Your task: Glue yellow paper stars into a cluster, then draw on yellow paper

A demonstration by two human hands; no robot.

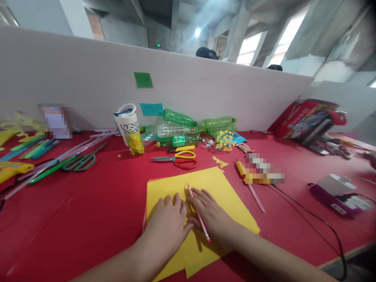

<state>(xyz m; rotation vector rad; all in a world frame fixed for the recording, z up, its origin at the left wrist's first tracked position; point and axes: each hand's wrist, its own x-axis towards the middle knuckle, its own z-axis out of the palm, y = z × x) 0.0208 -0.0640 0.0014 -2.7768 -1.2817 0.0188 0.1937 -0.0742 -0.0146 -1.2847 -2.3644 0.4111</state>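
A stack of yellow paper sheets point(232, 203) lies on the red table, with a little orange showing along its left edge. My left hand point(169, 217) rests palm down on the paper, its fingers slightly bent and holding nothing. Close beside it, my right hand point(213, 215) is also laid on the top sheet. A pink pencil point(201, 221) is tucked in my right hand near the thumb and forefinger, its tip pointing away from me and its eraser end towards me.
Scissors point(164, 159) with yellow and red handles lie beyond the paper. Behind them are green plastic bottles point(179, 117), a white cup point(126, 123) and yellow cutouts point(225, 141). A yellow glue gun point(241, 169) and its cable are right; dark green scissors point(84, 161) lie left.
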